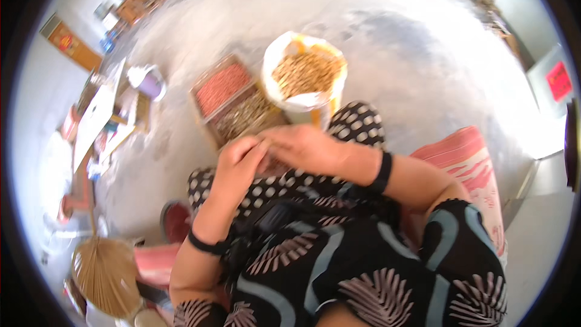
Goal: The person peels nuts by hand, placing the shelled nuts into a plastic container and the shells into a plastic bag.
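Close together over the lap, my left hand [238, 156] and my right hand [304, 147] meet at the fingertips. The fingers are bent inward, and whatever may be between them is hidden. Just beyond stands a divided box [198, 117]. Small reddish-pink kernels, apparently shelled peanuts [223, 87], fill its far compartment. The nearer one holds brownish pieces [243, 116] that look like shells. Right of the box, a white bucket [271, 82] contains tan pods, apparently unshelled peanuts [308, 72]. A pale, shiny piece [311, 99] lies at the bucket's near side.
A pink-and-white patterned cloth [474, 168] is at my right side. Low on the left are a woven hand fan [105, 277] and a dark red round container [176, 221]. A purple-and-white bucket [152, 84] stands by a white-topped table [102, 111].
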`<state>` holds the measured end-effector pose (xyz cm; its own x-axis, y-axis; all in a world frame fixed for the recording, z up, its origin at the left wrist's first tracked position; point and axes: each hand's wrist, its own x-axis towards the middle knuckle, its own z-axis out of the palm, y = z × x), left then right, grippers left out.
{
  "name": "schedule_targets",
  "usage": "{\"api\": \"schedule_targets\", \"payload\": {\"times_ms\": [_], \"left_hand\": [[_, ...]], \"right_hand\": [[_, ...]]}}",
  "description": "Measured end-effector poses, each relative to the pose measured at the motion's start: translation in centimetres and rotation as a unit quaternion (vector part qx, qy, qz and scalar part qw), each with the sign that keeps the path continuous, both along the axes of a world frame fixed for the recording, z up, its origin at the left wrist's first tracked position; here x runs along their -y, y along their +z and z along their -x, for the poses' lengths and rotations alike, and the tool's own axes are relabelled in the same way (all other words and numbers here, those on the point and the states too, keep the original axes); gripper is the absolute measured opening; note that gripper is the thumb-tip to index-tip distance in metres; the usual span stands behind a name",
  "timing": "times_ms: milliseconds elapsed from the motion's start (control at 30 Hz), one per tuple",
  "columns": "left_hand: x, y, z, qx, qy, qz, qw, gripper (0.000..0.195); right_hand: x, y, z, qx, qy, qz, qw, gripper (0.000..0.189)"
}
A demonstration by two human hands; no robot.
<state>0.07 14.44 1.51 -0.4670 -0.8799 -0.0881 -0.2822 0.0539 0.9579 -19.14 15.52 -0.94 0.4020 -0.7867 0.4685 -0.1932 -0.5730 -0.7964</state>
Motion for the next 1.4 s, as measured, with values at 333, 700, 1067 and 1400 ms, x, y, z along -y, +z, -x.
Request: {"api": "schedule_targets", "payload": {"times_ms": [333,700,1067,1400], "left_hand": [[-0.4,-0.2,1.3,0.051,0.085,0.219,0.971,0.040],[-2.3,3.5,5.6,0.131,0.023,0.278,0.951,0.035],[-1.9,1.9,12.8,0.053,-0.141,0.267,0.952,0.039],[-2.7,4.5,6.4,0.000,0.034,0.116,0.993,0.031]], "right_hand": [[0.4,-0.4,-0.3,-0.034,-0.021,-0.007,0.999,0.014],[-1.5,1.9,-0.9,0.264,0.098,-0.052,0.958,0.009],[-1.6,0.1,-1.8,0.263,0.113,-0.050,0.957,0.010],[-2.0,-0.2,-1.4,0.201,0.133,-0.230,0.943,0.009]]}}
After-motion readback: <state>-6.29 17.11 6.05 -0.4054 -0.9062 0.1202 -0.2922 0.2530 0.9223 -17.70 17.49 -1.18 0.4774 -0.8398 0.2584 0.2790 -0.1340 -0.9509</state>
